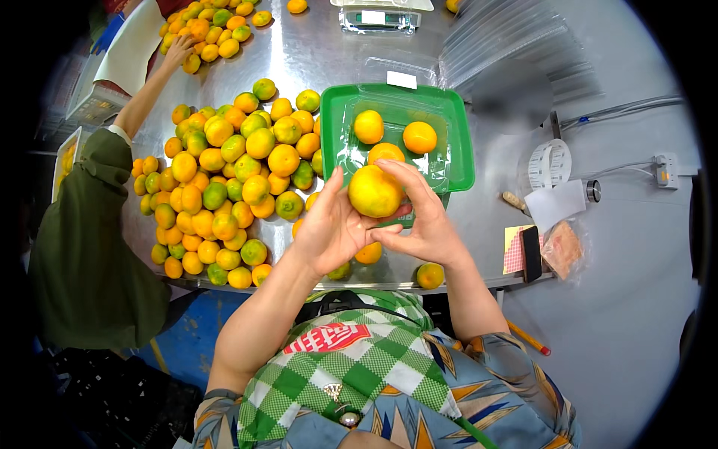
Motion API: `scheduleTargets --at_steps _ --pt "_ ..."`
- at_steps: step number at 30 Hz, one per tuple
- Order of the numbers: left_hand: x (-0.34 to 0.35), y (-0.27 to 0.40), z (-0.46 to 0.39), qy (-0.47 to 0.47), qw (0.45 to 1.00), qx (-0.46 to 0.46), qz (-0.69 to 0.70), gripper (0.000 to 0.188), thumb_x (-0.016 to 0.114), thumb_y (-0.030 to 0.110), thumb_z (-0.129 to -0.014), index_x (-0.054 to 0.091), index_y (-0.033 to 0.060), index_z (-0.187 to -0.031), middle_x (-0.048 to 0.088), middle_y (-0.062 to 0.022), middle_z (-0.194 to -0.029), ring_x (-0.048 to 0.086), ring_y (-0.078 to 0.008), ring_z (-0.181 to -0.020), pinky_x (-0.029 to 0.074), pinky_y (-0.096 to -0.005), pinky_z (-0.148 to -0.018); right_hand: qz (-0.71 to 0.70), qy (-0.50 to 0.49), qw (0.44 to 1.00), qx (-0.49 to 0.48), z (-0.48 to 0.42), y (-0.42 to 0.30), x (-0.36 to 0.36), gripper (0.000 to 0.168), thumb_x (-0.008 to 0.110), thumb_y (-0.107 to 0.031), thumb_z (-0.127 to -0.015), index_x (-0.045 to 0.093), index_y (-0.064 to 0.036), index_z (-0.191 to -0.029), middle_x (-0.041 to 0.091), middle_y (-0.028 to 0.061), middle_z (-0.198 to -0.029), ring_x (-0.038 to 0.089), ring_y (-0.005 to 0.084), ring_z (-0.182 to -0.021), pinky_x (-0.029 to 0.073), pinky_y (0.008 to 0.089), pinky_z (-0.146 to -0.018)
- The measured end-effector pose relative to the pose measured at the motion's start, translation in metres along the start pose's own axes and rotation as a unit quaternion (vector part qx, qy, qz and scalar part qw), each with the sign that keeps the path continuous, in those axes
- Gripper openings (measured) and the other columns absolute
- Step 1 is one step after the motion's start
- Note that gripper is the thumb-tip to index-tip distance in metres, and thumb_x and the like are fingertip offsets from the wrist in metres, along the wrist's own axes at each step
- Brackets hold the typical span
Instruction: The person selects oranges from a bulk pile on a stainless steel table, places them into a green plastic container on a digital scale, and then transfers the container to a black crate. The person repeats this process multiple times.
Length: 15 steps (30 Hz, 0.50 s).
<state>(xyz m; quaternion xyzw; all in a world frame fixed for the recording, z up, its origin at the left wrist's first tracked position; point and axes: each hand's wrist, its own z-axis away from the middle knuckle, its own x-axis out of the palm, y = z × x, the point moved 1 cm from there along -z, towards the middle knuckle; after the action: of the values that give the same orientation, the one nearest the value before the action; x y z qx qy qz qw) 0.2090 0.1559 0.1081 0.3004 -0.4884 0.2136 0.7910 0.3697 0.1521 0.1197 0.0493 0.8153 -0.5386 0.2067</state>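
Note:
Between my two hands is one yellow-orange mandarin [375,191]. The fingers of my right hand [418,216] curl over its far right side. My left hand [328,227] is spread beside and under it, palm towards the fruit. Just beyond them, a clear plastic clamshell box [387,120] lies open in a green plastic tray [461,143]. Three mandarins are inside the box: one at left [368,127], one at right [419,137], and one nearer me [386,152], partly hidden by the held fruit. A white label [401,79] is on the box's lid side.
A big heap of mandarins [224,185] spreads left on the metal table [303,50]. A co-worker's hand [179,51] touches another pile [210,28]. Stacked clear boxes [505,45], a label roll [549,164], a phone [530,253] and a scale [380,21] stand around.

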Motion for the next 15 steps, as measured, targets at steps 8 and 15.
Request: scheduleTargets --at_steps 8,15 --pt "-0.02 -0.013 0.015 0.021 0.999 -0.005 -0.039 0.05 0.042 0.04 -0.098 0.04 0.0054 -0.134 0.053 -0.0146 -0.128 0.053 -0.0259 -0.118 0.044 -0.0433 -0.098 0.004 -0.021 0.999 0.044 -0.002 0.008 -0.003 0.058 0.072 -0.003 -0.064 0.055 -0.004 -0.12 0.056 0.0148 -0.116 0.056 0.0288 -0.109 0.045 0.036 -0.093" --pt "-0.038 -0.02 0.017 0.021 0.992 0.031 -0.118 0.047 0.05 0.033 -0.097 0.041 0.0034 -0.132 0.055 -0.0102 -0.121 0.058 -0.0215 -0.109 0.047 -0.0328 -0.093 -0.022 -0.094 0.994 0.058 -0.006 0.004 0.005 0.062 0.075 -0.013 -0.066 0.054 -0.002 -0.123 0.055 0.0161 -0.12 0.053 0.0306 -0.113 0.042 0.038 -0.096"
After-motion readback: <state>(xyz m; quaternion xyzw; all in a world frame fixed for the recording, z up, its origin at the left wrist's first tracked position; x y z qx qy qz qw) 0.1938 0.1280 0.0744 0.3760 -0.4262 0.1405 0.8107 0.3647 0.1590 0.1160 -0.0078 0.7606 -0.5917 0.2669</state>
